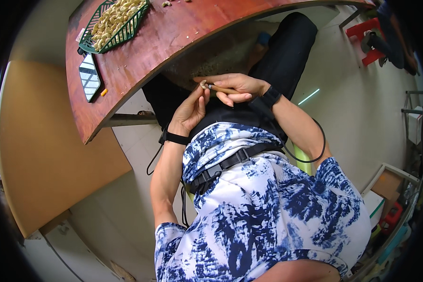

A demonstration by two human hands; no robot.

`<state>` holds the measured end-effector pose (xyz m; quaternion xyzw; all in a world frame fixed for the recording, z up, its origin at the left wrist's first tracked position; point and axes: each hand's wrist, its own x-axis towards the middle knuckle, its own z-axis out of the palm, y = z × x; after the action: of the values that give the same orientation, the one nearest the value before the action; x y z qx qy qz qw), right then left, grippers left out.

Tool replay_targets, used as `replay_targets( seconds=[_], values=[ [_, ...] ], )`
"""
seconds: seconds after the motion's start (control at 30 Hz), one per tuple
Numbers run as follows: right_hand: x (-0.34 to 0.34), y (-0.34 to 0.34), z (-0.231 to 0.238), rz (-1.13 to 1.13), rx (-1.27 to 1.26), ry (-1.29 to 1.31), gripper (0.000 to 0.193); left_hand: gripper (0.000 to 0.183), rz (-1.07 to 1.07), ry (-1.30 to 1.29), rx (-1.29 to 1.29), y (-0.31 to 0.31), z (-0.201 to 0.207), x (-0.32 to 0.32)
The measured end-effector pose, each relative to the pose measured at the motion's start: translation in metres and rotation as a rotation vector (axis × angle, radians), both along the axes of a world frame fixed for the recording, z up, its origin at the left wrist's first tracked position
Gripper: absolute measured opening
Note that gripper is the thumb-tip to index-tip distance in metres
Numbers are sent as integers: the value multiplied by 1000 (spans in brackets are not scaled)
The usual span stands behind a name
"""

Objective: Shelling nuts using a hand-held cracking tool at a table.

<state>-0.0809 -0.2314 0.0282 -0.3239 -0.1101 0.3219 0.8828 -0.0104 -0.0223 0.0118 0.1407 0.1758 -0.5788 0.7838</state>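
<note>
Over my lap, close to the table's edge, both hands meet. My left hand (192,109) is closed, pinching a cashew nut (203,84) between thumb and fingertips. A small tool with a slim brown handle (224,90), apparently a peeling knife, lies in the grip of my right hand (244,86). Its short metal end touches or nearly touches the nut; the blade's shape is too small to make out. On the table, a green slatted plastic basket (140,24) holds a heap of pale cashew nuts (115,21).
The reddish-brown table (160,44) has a curved edge just ahead of my hands. A phone (90,77) and a small orange piece (104,92) lie near its left side. Nut crumbs dot the tabletop. A tan board (51,141) stands left; a red stool (364,40) is at far right.
</note>
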Motion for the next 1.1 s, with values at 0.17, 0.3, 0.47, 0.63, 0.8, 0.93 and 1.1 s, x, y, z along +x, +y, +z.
replay_targets(
  seconds=[0.17,0.3,0.47,0.63,0.8,0.93,1.1],
  values=[
    [-4,0,1,-31,-4,12,41,16,-19,36,-23,-2,-2,-1],
    [-7,0,-1,-56,-69,39,43,16,16,-19,74,-3,-5,-3],
    [-7,2,4,-126,-155,2,42,16,24,42,59,-6,-3,0],
    [1,18,-3,-183,-216,-9,40,17,96,73,90,9,-17,7],
    [-1,18,-11,-244,-193,-3,40,16,66,-17,201,2,-11,11],
    [0,15,-11,-275,-292,13,39,15,85,8,145,-3,-18,10],
    [5,12,-18,-378,-332,26,40,13,78,-3,133,-1,-16,7]
  ],
)
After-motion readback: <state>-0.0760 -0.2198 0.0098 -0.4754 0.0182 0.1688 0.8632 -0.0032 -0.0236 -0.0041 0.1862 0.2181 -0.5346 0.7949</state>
